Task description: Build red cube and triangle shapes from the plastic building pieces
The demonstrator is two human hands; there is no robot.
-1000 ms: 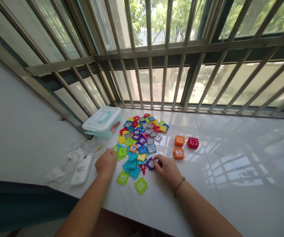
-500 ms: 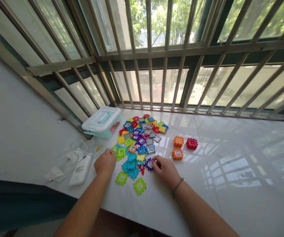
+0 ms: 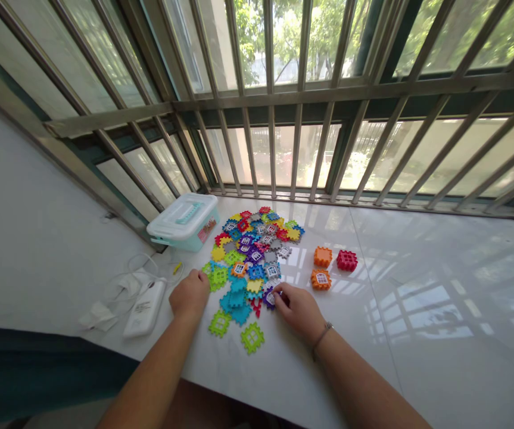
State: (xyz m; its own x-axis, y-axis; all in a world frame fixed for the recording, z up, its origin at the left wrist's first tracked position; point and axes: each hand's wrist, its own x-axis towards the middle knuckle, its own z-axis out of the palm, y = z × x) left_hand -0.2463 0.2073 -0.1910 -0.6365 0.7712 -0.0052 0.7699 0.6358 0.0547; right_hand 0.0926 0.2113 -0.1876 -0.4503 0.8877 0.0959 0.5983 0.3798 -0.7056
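The right hand (image 3: 299,311) is closed in a pinch on a purple window tile (image 3: 270,297), which lies directly left of the palm at the near edge of a pile of interlocking plastic tiles (image 3: 257,250). The left hand (image 3: 189,295), farther from this tile, rests curled at the pile's left edge; whether it grips anything cannot be determined.

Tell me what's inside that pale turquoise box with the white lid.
The plastic box has its white lid shut, so whatever is inside is covered and cannot be seen. Only the lid's handle and a picture label on the side show.
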